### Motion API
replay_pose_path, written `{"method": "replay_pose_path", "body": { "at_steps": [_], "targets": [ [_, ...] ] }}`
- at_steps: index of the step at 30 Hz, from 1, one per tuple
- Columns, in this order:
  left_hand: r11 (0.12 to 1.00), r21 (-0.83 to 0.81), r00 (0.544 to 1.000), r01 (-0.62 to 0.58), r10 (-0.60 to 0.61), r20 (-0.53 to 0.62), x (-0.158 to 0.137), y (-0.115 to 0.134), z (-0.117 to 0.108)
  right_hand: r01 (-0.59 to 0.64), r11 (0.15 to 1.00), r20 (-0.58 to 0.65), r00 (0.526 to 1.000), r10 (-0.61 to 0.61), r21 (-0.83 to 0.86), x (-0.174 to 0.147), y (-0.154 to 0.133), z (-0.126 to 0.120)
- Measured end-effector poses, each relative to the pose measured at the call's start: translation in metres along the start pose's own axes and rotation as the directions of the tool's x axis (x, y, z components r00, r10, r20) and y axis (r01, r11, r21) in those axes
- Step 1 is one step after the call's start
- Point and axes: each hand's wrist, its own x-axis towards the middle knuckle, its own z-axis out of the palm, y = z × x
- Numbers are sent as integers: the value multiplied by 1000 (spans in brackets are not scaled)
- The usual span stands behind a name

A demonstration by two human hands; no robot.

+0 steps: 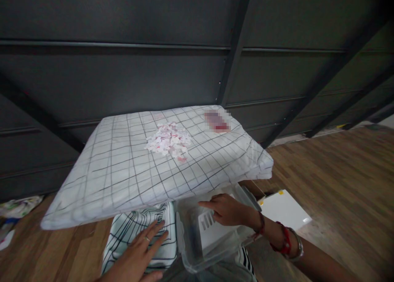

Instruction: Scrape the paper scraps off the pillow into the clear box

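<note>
Two bare hands: both at the near side of the checked pad [107, 167], the left hand [140, 247] and the right hand [226, 209] well apart from the heap on top.
Left grip: fingers spread wide, palm down, over a line-patterned cushion [168, 251] below the pad's near edge; nothing seems held. Whether it presses or hovers, I cannot tell.
Right grip: index finger stretched out, the others curled in, over the clear plastic bin [185, 249] below the pad's near edge. Whether the curled fingers hold anything is hidden.
Clear plastic bin: just below the pad's near edge, close against the person's lap. I judge tipping the main danger: a shifting knee, or the right forearm leaning on the rim, could upset it.
Slotted white piece [211, 239]: in the bin, below the pad's near edge; it would probably slide if the bin tilted.
Paper-like scraps [169, 139]: loose heap near the middle of the pad's top. They look light, so a draught or a knock to the pad could scatter them.
Pad's near edge: close above the right hand; a quick upward lift might bump it and jolt the heap.
Metal bangle [298, 247]: on the right wrist, below the pad's right end; it could catch the bin's rim.
</note>
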Motion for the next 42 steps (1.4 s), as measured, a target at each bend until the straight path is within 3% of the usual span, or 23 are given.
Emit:
{"method": "replay_pose_path", "body": {
  "at_steps": [2, 4, 13, 20, 27, 30, 34, 37, 39, 42],
  "targets": [
    [997, -79, 986, 8, 5, 166, -8, 8, 10, -17, 1000, -3, 1000, 17, 6, -3, 4, 8],
    [994, -87, 970, 70, -48, 237, -8, 16, 15, -38, 999, -7, 999, 38, 12, -5, 7, 14],
    [981, -148, 991, 128, -122, 50, 19, 34, 46, -106, 992, 29, 994, 104, 67, -2, 21, 35],
    [981, -75, 961, 181, -161, 224, 36, 53, 10, -144, 989, 56, 988, 141, 43, -4, 25, 37],
    [984, -112, 988, 136, -126, 91, 21, 32, 8, -99, 995, 35, 994, 100, -31, 0, 17, 23],
    [992, -71, 993, 102, -106, -57, 16, 29, -7, -85, 992, 0, 996, 86, -94, -3, 13, 10],
    [999, 48, 963, -16, 28, -270, 17, 32, -55, -75, 979, -77, 995, 62, -188, -20, -1, -22],
    [985, 149, 890, -85, 142, -433, 28, 27, -95, -61, 967, -142, 989, 27, -246, -39, -16, -58],
    [982, 181, 852, -58, 143, -504, 42, 17, -117, -38, 961, -201, 979, -19, -275, -49, -24, -89],
    [981, 191, 848, 21, 83, -523, 68, -6, -137, 25, 945, -419, 892, -168, -325, -53, -27, -135]
  ]
}}
